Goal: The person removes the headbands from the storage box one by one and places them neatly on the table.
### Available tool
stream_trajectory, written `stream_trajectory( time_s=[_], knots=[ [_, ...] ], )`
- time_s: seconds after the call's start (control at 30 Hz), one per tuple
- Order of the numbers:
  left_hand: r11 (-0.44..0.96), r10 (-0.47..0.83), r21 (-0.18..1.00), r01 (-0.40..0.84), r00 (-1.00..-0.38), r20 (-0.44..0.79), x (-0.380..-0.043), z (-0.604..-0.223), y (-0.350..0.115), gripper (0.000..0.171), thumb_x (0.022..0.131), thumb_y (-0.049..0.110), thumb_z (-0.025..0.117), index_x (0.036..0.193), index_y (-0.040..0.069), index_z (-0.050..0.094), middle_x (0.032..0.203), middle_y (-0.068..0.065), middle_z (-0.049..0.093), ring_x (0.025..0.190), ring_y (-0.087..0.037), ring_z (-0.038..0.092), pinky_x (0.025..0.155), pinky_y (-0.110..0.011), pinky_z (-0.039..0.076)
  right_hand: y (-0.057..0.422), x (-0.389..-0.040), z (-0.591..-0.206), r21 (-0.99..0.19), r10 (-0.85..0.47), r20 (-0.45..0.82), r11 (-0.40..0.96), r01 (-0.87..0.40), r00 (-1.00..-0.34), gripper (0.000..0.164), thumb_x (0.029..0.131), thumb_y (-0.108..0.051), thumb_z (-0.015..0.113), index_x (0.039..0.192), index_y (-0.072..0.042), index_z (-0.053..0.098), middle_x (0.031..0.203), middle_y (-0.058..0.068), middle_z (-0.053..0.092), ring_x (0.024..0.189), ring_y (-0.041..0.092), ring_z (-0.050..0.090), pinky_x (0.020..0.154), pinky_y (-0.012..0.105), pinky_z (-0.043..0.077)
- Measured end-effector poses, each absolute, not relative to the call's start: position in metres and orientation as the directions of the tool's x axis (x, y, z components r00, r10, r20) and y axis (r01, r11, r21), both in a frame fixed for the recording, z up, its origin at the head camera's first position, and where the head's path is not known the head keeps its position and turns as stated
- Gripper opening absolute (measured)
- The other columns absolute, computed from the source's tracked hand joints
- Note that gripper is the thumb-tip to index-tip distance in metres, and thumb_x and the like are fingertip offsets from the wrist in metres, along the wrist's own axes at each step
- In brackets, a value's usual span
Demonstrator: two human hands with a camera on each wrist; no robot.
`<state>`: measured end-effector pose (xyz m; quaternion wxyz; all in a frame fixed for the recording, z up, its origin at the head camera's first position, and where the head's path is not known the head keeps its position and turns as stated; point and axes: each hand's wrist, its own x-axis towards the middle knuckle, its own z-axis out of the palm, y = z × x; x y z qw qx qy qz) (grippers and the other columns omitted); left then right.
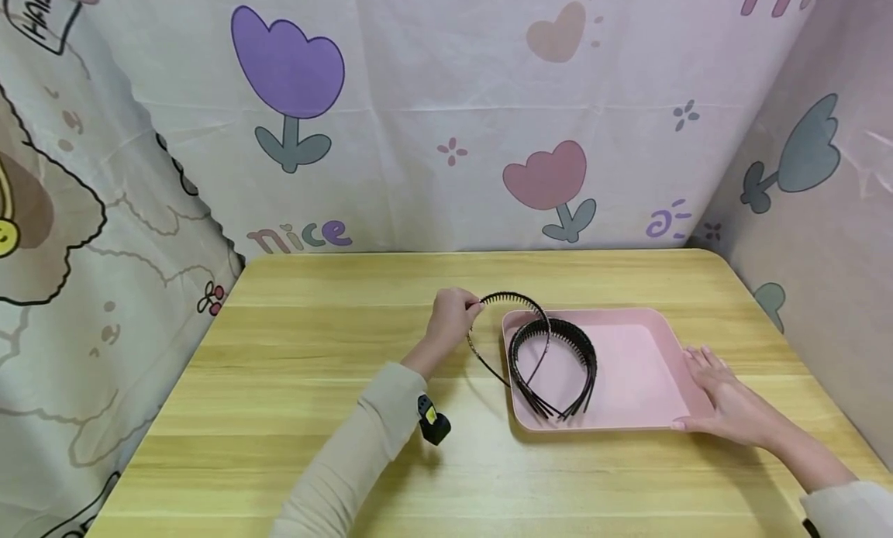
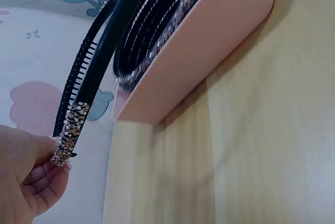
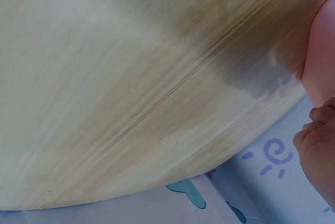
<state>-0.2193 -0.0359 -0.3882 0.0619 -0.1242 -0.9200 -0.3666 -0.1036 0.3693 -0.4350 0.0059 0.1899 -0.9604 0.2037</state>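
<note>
A black toothed headband (image 2: 102, 56) with glittery stones along one side is pinched between the thumb and fingers of my left hand (image 1: 449, 321). Its loop overlaps the left rim of a pink tray (image 1: 649, 367) in the head view. Inside the tray's left end stand several similar black headbands (image 1: 588, 353), nested together. My right hand (image 1: 732, 405) rests against the tray's right side, fingers extended along the wall and thumb at the front corner. At the border of the right wrist view, only part of that hand shows beside the pink wall.
The tray stands on a wood-grain table (image 1: 293, 367), right of its middle. A patterned cloth (image 1: 418, 73) hangs behind the table and along both sides. A small black device (image 1: 434, 423) is strapped at the left sleeve's cuff.
</note>
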Motion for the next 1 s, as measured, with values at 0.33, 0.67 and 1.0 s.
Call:
stream_trajectory(
  time_s=[0.33,0.67,1.0],
  knots=[
    [0.715,0.138,0.654,0.247,-0.967,0.213,-0.232,-0.389,-0.059,0.015,0.087,0.01,0.064,0.086,-0.001,0.074,0.081,-0.014,0.072,0.069,-0.018,0.065,0.062,-0.027,0.054,0.37,-0.105,-0.436,-0.372,-0.381,0.124,0.838,-0.399,-0.916,0.105,0.068,-0.035,0.079,0.142,0.011,0.02,0.139,0.041,0.027,0.144,0.033,-0.007,0.108,0.017,-0.017],
    [0.713,0.07,0.679,0.176,-0.981,0.181,-0.245,-0.401,-0.08,0.015,0.086,0.01,0.064,0.087,-0.002,0.074,0.081,-0.014,0.072,0.067,-0.017,0.062,0.06,-0.025,0.052,0.37,-0.105,-0.437,-0.368,-0.381,0.142,0.837,-0.406,-0.914,0.106,0.067,-0.035,0.08,0.142,0.011,0.021,0.138,0.042,0.028,0.144,0.03,-0.007,0.109,0.016,-0.017],
    [0.731,0.037,0.669,0.136,-0.986,0.16,-0.252,-0.414,-0.089,0.015,0.086,0.009,0.064,0.085,-0.003,0.073,0.084,-0.015,0.072,0.072,-0.02,0.063,0.063,-0.029,0.052,0.37,-0.105,-0.437,-0.38,-0.381,0.135,0.832,-0.403,-0.915,0.105,0.067,-0.034,0.079,0.141,0.012,0.021,0.138,0.042,0.027,0.144,0.03,-0.007,0.11,0.017,-0.017]
  ],
)
